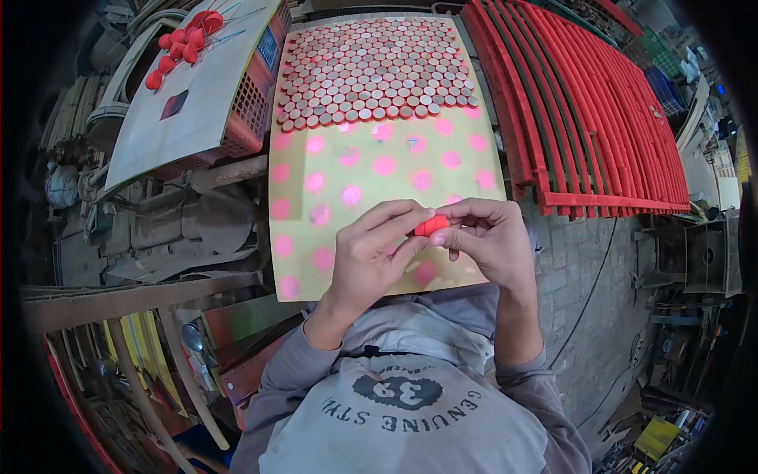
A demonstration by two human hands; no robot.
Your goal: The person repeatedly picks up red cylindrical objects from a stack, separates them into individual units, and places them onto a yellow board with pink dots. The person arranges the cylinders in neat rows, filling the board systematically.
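Only label-ish thing I can spot is a small blue sticker (268, 49) on the red crate's (249, 110) side. No screens or signs anywhere.

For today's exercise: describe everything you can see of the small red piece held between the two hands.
The small red piece is a short, rounded, cap-like disc, bright red and matte. It is pinched between the fingertips of the left hand and right hand, above the pink-spotted yellow board. The fingers hide most of it.

Left hand (371, 257) and right hand (485, 237) meet over yellow board (304, 237), fingertips of both pinching small red cap (430, 226). Board pink-spotted; far half covered by packed red discs (375, 71) (honeycomb rows). Red slatted rack (600, 110) right of board. Loose red caps (178, 43) on grey sheet (189, 110), upper left.
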